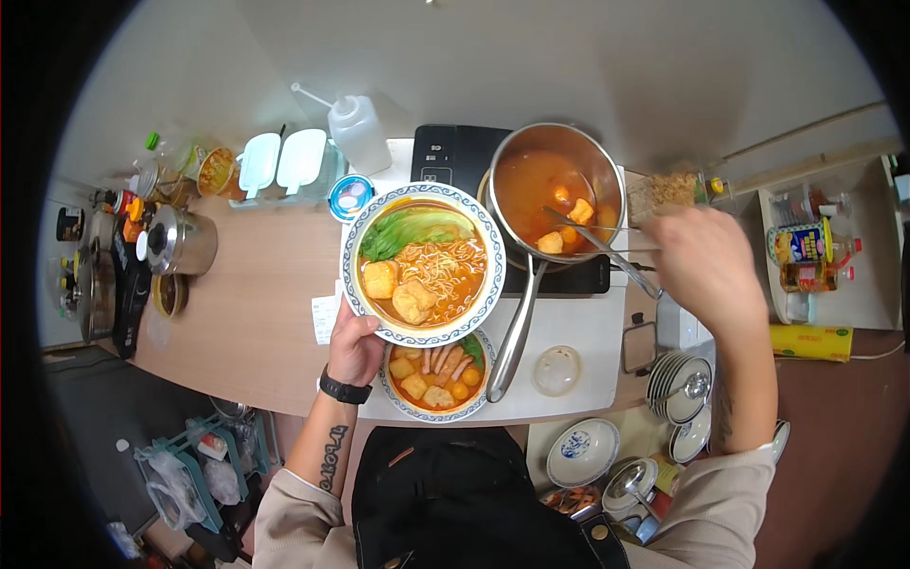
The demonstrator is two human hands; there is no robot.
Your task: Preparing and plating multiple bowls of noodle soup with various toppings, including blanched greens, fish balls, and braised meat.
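Note:
With my left hand [355,346] I hold a patterned bowl [495,274] by its lower left rim. It contains noodles [444,267], leafy greens [405,231] and two fried tofu puffs [412,301] in orange broth. Beyond its right side a steel saucepan [524,245] of orange broth stands on a black induction cooker [455,153]; pieces of tofu and round balls float there. My right hand [700,263], blurred, holds thin chopsticks [629,250] that reach into the pan. A metal utensil [629,274] leans over the pan's rim. A second filled bowl [437,416] sits partly beneath the held one.
The saucepan's handle [515,345] points toward me. A round plastic lid [557,370] lies on the white mat. Stacked plates [679,390] stand at lower right. A squeeze bottle [360,131], lidded containers [302,160] and a steel pot [188,240] are to the left.

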